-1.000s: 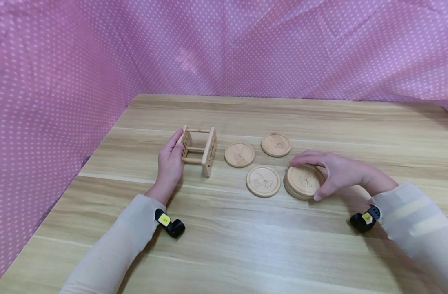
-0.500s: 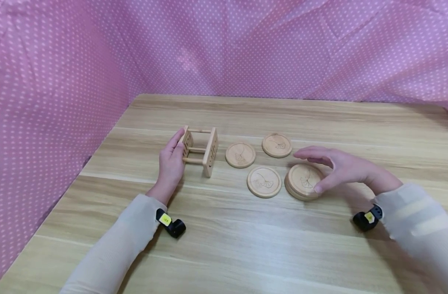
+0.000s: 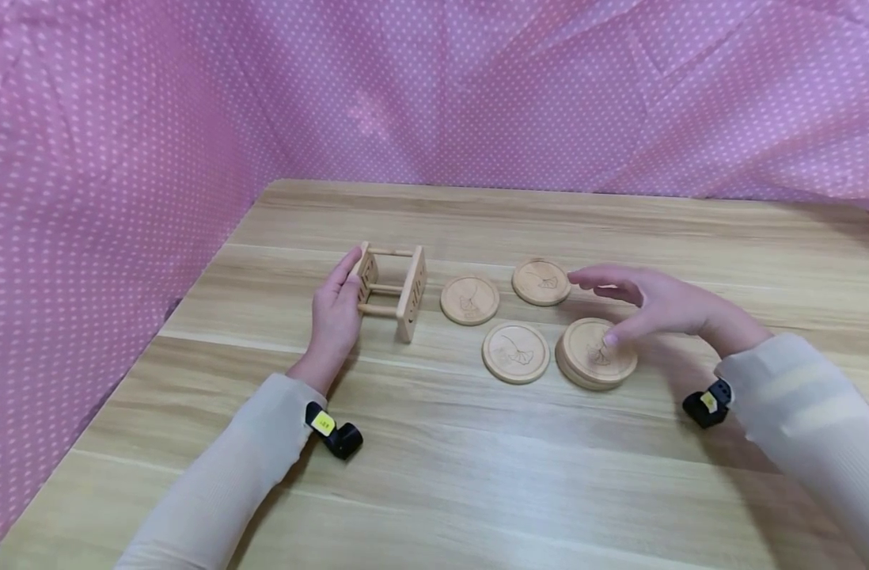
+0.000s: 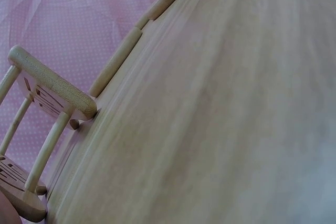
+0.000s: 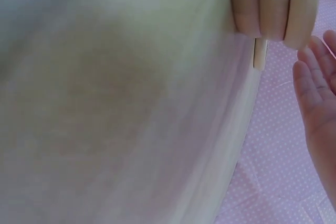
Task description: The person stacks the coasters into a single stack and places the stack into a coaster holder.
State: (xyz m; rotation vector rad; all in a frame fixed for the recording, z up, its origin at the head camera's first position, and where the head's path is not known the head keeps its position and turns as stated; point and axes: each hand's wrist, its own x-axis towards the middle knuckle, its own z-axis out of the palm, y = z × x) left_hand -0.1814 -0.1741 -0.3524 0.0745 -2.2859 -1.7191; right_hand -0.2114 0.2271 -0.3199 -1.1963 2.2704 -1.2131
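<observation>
My left hand (image 3: 335, 317) holds the near-left panel of a small wooden coaster holder (image 3: 411, 294), two slotted panels joined by dowels, standing on the table. In the left wrist view the holder (image 4: 52, 87) shows at the left edge, with only a bit of the hand. A stack of round wooden coasters (image 3: 590, 360) with a leaf drawing lies at the right. Above its right side hovers my right hand (image 3: 665, 305), fingers spread and slightly bent, holding nothing. In the right wrist view three coasters (image 5: 273, 6) are stacked, and the fingertips stay apart from or barely near the top one.
Three single coasters lie flat between holder and stack: one beside the holder (image 3: 470, 301), one farther back (image 3: 541, 283), one nearer (image 3: 516, 353). The wooden table (image 3: 463, 475) runs to its back edge, where a pink dotted cloth (image 3: 434, 95) hangs.
My right hand has lifted off the stack's rim and moved slightly away from me, its fingers loosened above the coasters. My left hand and the holder stay put.
</observation>
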